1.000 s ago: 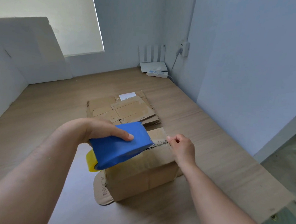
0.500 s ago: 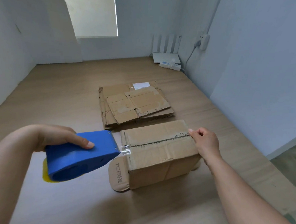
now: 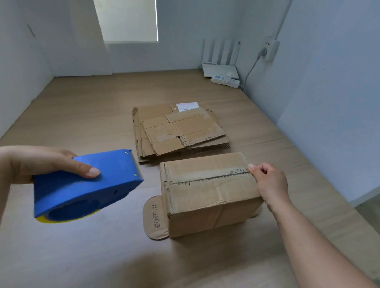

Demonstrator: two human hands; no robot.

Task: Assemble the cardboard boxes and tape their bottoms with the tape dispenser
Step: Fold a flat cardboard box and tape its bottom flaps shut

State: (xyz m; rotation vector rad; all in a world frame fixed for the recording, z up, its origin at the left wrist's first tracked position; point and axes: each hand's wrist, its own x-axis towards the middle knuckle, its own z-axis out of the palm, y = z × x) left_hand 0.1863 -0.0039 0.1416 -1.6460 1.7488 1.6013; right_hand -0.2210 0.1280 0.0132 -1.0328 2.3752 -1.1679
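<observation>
An assembled cardboard box (image 3: 210, 197) stands on the wooden floor with its closed flaps up and a strip of clear tape along the centre seam. A rounded flap sticks out flat at its lower left. My right hand (image 3: 268, 181) pinches the far right end of the seam with curled fingers. My left hand (image 3: 42, 164) grips the blue tape dispenser (image 3: 83, 184), held in the air to the left of the box and apart from it; a yellow tape roll shows under it.
A stack of flattened cardboard boxes (image 3: 176, 132) lies just behind the standing box, with a white label on top. A white router (image 3: 220, 67) and power strip (image 3: 225, 80) sit in the far right corner. Walls close in on left and right.
My left hand has drawn the dispenser from the right end of the seam across the box, off its left edge, then lifted it clear. My right hand stayed at the seam's right end.
</observation>
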